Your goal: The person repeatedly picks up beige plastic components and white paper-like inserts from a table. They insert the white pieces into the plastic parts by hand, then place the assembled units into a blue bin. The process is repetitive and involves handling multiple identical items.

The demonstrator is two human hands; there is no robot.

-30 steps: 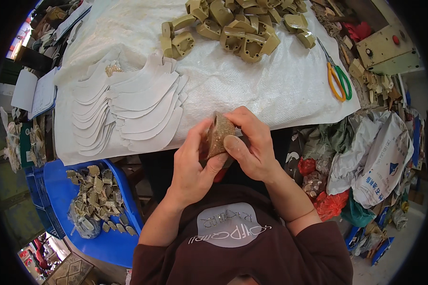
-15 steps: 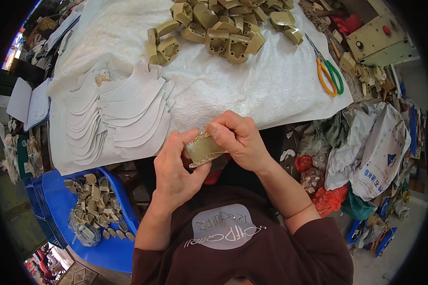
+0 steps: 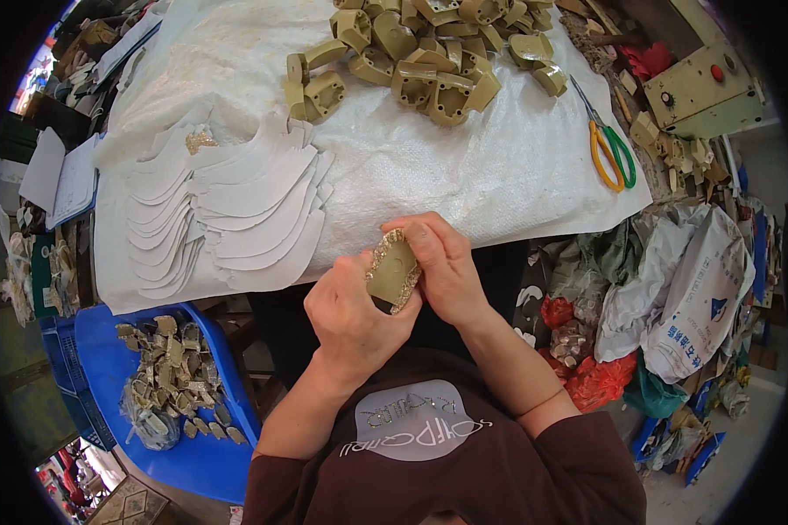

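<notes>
A khaki block shoe heel (image 3: 394, 269) with glittering gold trim along its edges is held up in front of me, just off the table's near edge. My left hand (image 3: 359, 302) wraps its left and lower side, thumb under it. My right hand (image 3: 442, 271) pinches the trim at its upper right with thumb and fingers. Beyond them, many plain khaki heels (image 3: 451, 92) lie heaped on the white woven sheet (image 3: 368, 184). Overlapping rows of curved off-white cut pieces (image 3: 254, 227) are spread to the left, with a small clump of gold trim (image 3: 200, 142) among them.
Scissors (image 3: 611, 153) with yellow and green handles lie at the table's right side. A blue chair (image 3: 223, 477) at lower left bears a pile of trimmed heels (image 3: 179, 372). Plastic bags (image 3: 692, 289) crowd the right, below a grey-green control box (image 3: 705, 87).
Both hands have turned the heel from lying sideways to a steeper tilt, moving it slightly right. My right fingers have shifted along its trimmed edge. The view has shifted slightly.
</notes>
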